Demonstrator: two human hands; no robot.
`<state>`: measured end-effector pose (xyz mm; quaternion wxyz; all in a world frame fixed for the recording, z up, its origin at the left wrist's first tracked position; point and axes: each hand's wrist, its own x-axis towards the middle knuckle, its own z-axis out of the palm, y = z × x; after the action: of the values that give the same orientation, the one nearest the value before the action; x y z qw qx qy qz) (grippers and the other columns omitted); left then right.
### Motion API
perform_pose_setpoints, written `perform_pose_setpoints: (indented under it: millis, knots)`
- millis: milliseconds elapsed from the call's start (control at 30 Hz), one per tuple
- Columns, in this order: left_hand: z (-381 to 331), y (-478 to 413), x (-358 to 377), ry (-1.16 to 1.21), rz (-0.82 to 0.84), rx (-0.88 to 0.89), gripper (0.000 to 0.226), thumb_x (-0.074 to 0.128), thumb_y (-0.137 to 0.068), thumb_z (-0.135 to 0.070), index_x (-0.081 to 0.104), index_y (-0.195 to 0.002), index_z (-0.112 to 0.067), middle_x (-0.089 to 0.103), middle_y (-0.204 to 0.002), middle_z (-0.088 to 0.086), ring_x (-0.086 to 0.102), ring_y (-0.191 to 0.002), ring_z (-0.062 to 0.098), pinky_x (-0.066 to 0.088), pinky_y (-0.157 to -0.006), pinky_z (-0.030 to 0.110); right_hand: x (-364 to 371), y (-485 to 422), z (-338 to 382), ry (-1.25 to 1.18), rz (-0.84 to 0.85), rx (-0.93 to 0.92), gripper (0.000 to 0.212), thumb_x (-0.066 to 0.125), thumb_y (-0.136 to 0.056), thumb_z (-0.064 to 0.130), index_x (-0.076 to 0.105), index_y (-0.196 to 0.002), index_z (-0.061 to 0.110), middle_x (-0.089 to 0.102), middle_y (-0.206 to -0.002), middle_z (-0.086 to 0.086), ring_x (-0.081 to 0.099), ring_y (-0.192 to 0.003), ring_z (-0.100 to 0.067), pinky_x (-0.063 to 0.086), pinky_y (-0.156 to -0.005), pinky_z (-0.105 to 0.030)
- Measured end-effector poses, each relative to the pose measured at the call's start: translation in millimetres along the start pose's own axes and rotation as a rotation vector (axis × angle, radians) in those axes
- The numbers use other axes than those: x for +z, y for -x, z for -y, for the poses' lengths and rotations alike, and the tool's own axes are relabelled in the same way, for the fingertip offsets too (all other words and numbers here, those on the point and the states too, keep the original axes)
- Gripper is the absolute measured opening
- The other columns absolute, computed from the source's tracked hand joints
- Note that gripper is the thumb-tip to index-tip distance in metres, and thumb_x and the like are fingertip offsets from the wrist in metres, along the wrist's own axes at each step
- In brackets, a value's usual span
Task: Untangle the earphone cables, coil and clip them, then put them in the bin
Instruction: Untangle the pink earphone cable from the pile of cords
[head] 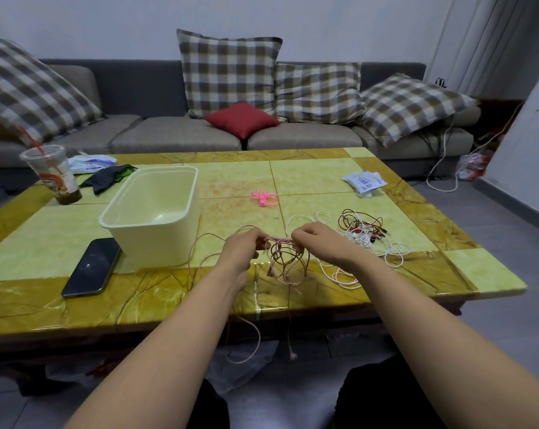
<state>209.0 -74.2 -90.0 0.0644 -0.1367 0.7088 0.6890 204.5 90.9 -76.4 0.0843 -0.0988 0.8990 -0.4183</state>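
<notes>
Here, two hands meet over the near edge of the bench, each with fingers curled and pinching the same pale pink earphone cable. The left hand and the right hand grip it at a bunched knot between them. Below the knot the cable hangs in several loose loops, and strands trail over the bench edge toward the floor, one ending in an earbud. Two more cables lie in a mixed heap just right of the right hand, one white and one dark red-brown. That makes three cables in all. One cream bin stands upright to the left of the hands, with nothing in it. A small cluster of bright pink clips lies beyond the hands, too bunched to count. One dark phone lies face up just beside the bin. One plastic cup with a red straw, one dark cloth and one white packet sit farther back. Four plaid cushions and one red cushion rest on the grey sofa.
</notes>
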Motion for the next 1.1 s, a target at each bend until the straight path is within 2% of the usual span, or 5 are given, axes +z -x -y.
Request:
perform_pose_setpoints:
  millis: [267,433,700,867,1100]
  knots:
    - [0.0,3.6,0.5,-0.054,0.094,0.109,0.017,0.057,-0.092,-0.017,0.069,-0.094,-0.005,0.062,-0.068,-0.002,0.049,-0.061,0.008,0.032,-0.055,0.023,4.3,-4.0,-8.1,-0.059,-0.041,-0.069,0.036,0.063,-0.091,0.046,0.071,-0.077,0.014,0.062,-0.079,-0.014,0.052,-0.073,-0.014,0.038,-0.07,-0.03]
    - [-1.4,9.8,3.8,-0.103,0.152,0.141,0.017,0.051,-0.095,-0.009,0.067,-0.096,-0.002,0.067,-0.075,0.006,0.048,-0.05,0.002,0.037,-0.041,0.006,4.1,-8.0,-11.4,0.008,-0.148,-0.134,0.021,0.073,-0.087,0.031,0.07,-0.069,0.02,0.056,-0.075,-0.009,0.046,-0.068,-0.015,0.036,-0.064,-0.032]
    - [0.0,4.5,3.1,-0.055,0.01,0.059,0.015,0.055,-0.095,-0.011,0.068,-0.087,-0.007,0.062,-0.072,0.0,0.046,-0.064,0.009,0.034,-0.052,0.018,4.7,-6.4,-7.5,-0.03,-0.141,-0.135,0.019,0.073,-0.084,0.025,0.067,-0.075,0.009,0.066,-0.083,-0.009,0.056,-0.075,-0.015,0.048,-0.072,-0.036]
    - [1.1,7.2,8.1,-0.061,0.031,0.144,0.013,0.062,-0.091,-0.011,0.071,-0.09,-0.002,0.064,-0.075,0.001,0.055,-0.068,0.006,0.039,-0.061,0.015,6.5,-7.6,-11.5,-0.126,-0.1,-0.115,0.024,0.075,-0.085,0.029,0.062,-0.094,0.011,0.066,-0.074,-0.001,0.056,-0.065,-0.009,0.042,-0.061,-0.02]
    - [1.6,6.4,7.1,-0.096,0.01,0.065,0.018,0.054,-0.093,-0.011,0.065,-0.081,-0.004,0.062,-0.075,0.006,0.046,-0.064,0.012,0.034,-0.049,0.017,5.5,-11.0,-13.6,-0.019,-0.026,-0.101,0.018,0.075,-0.085,0.027,0.069,-0.085,0.01,0.068,-0.079,-0.008,0.057,-0.072,-0.013,0.046,-0.069,-0.031]
